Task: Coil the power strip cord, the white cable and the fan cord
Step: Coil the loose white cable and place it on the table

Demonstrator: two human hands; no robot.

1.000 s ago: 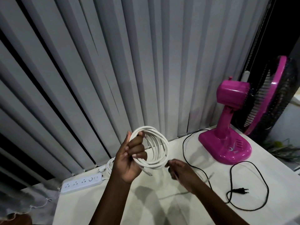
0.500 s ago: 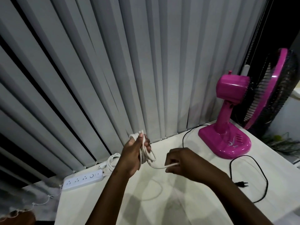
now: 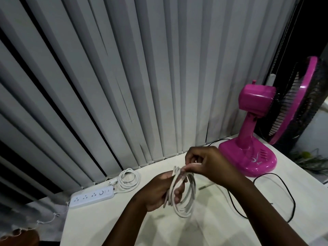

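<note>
My left hand [image 3: 156,192] grips a coil of white cable [image 3: 184,197] above the white table [image 3: 204,231]. My right hand [image 3: 207,164] pinches the cable's free end at the top of the coil. The white power strip [image 3: 92,195] lies at the table's back left, its cord [image 3: 128,181] coiled beside it. A pink fan [image 3: 252,132] stands at the back right. Its black cord [image 3: 276,197] lies loose on the table, partly hidden by my right arm.
Grey vertical blinds [image 3: 142,77] hang right behind the table. A green plant [image 3: 308,160] lies past the fan's base at the right edge. The table's left edge runs down below the power strip.
My right hand has risen from beside the coil to its top, carrying the free end over the loops. The coil has turned and now hangs lower in my left hand.
</note>
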